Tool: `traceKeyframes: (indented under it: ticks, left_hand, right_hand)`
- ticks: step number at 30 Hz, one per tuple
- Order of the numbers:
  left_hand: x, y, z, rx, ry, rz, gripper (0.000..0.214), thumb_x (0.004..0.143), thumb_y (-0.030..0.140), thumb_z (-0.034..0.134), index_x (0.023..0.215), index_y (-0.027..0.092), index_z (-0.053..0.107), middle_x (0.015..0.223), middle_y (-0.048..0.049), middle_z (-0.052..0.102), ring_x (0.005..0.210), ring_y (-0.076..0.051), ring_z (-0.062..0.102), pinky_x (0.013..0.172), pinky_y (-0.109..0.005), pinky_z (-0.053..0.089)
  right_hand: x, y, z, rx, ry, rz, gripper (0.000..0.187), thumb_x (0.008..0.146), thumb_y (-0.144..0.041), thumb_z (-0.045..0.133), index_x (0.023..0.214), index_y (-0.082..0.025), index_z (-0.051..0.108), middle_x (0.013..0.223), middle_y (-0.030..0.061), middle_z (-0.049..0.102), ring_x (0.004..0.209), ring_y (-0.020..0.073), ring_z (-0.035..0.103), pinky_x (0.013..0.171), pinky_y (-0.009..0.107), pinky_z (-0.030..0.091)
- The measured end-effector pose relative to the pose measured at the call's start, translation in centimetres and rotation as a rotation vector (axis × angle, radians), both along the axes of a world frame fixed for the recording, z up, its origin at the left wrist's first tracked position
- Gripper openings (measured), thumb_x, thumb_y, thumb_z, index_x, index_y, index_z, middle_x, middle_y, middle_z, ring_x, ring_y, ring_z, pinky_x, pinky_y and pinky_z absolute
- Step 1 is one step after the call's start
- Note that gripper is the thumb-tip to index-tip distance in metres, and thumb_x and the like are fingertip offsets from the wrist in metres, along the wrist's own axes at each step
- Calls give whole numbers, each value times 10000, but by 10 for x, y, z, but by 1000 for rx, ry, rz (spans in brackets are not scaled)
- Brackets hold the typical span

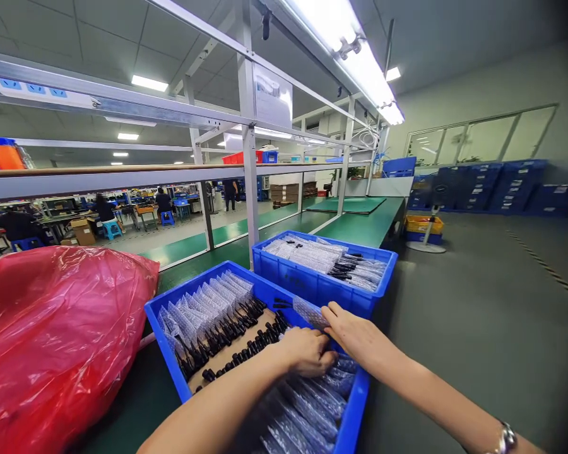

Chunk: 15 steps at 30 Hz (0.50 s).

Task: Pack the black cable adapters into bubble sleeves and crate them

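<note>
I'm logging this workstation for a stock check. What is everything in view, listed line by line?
near bin: one, blue, on the bench in front
far bin: one, blue, just behind it
wrapped parts: many, clear wrap with black ends, in both bins
red bag: one, red plastic, left on the bench
bench: one, green, running ahead
rack: one, grey metal, over the bench
strip light: one, white, overhead
stacked crates: many, dark blue, right wall
yellow crate: one, yellow, floor past the bench
people: several, dark clothes, seated far left
left hand: one, curled on wrapped parts in the near bin
right hand: one, fingertips on a wrapped part, near bin's far edge
</note>
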State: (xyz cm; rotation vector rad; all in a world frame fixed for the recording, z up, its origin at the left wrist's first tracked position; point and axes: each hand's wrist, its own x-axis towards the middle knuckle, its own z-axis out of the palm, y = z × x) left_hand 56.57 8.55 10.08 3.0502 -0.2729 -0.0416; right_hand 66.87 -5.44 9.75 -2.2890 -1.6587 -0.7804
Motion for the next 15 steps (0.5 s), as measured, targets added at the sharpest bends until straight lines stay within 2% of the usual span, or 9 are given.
traceKeyframes:
  ticks: [2, 4, 8, 12, 15]
  left_hand:
    - [2, -1, 5, -10, 56, -5, 467, 971, 444, 391, 1190, 112, 637, 1229, -189, 729, 1112, -352, 717, 896, -475, 605]
    - [3, -2, 9, -19, 101, -12, 494, 954, 441, 411, 1256, 104, 609, 1296, -205, 703, 1162, -368, 700, 904, -485, 607]
    - [1, -2, 14, -25, 168, -29, 513, 948, 420, 424, 1307, 95, 591, 1358, -213, 674, 1214, -382, 676, 940, -503, 594]
    - [-1, -3, 15, -16, 211, -41, 512, 972, 407, 424, 1329, 79, 593, 1363, -207, 673, 1219, -358, 677, 952, -464, 588]
    - [-16, -6, 20, -3, 201, -13, 546, 1011, 442, 422, 1406, 82, 536, 1451, -203, 605, 1303, -353, 614, 1034, -477, 542]
  right_hand:
    - [6, 4, -6, -46, -13, -2, 298, 815, 61, 486, 933, -198, 573, 972, 83, 661, 720, 205, 682, 575, 278, 448]
    - [12, 7, -11, -86, -8, 12, 318, 782, 78, 490, 884, -205, 594, 890, 67, 681, 711, 216, 694, 566, 277, 429]
    - [24, 12, -19, -140, 41, 56, 257, 787, 25, 550, 725, -219, 602, 662, 45, 673, 610, 232, 697, 544, 290, 409]
    - [36, 15, -25, -152, 93, 123, 255, 745, -11, 577, 610, -218, 642, 594, 76, 688, 561, 248, 698, 526, 311, 378]
    - [44, 12, -28, -128, 150, 196, 245, 745, -99, 594, 554, -233, 668, 569, 80, 696, 522, 248, 692, 503, 326, 347]
